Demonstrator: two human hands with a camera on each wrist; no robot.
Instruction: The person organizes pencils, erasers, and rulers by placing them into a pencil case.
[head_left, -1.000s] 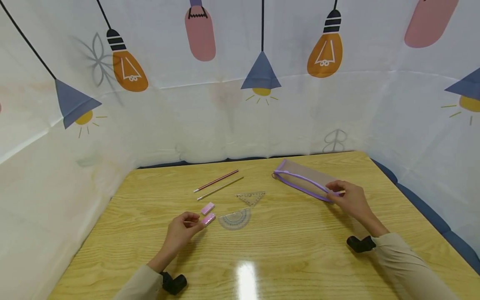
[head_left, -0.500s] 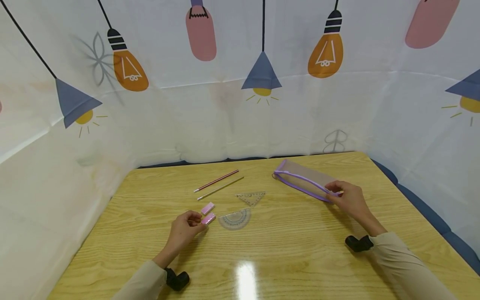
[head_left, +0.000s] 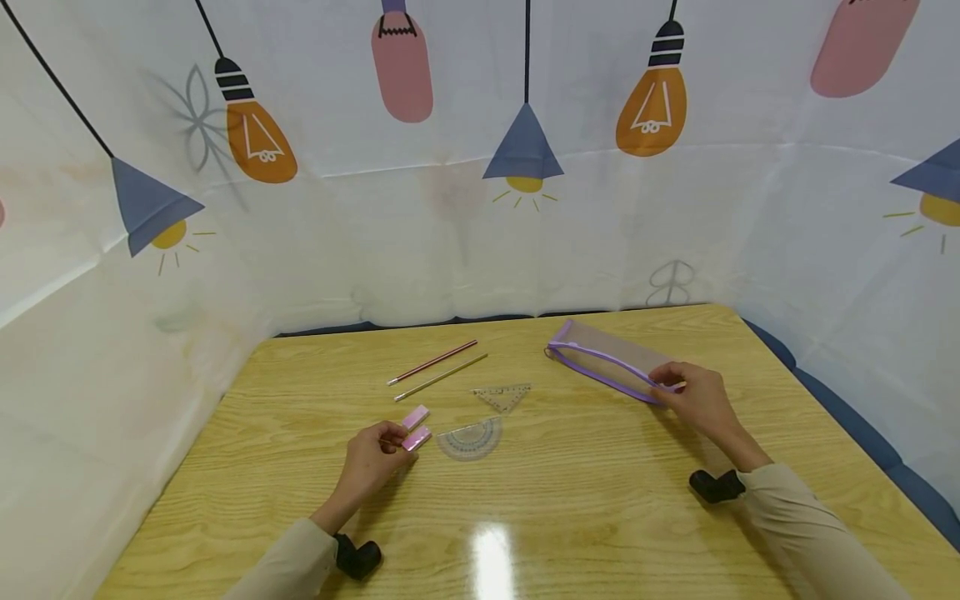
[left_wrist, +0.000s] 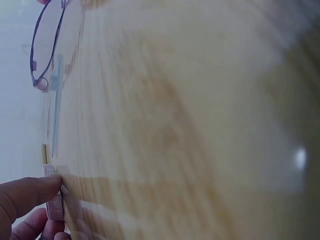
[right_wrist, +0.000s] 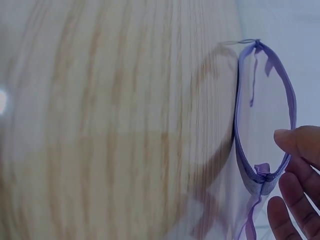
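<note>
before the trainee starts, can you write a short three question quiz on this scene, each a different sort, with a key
1. True or false: the mouth of the purple-trimmed pouch held by the right hand gapes open.
2. How many pencils lie on the table?
3. Fill in the blank: in the head view, the left hand has its fingertips at a pair of pink ____, just left of the clear protractor.

Key:
1. True
2. Two
3. Erasers
</note>
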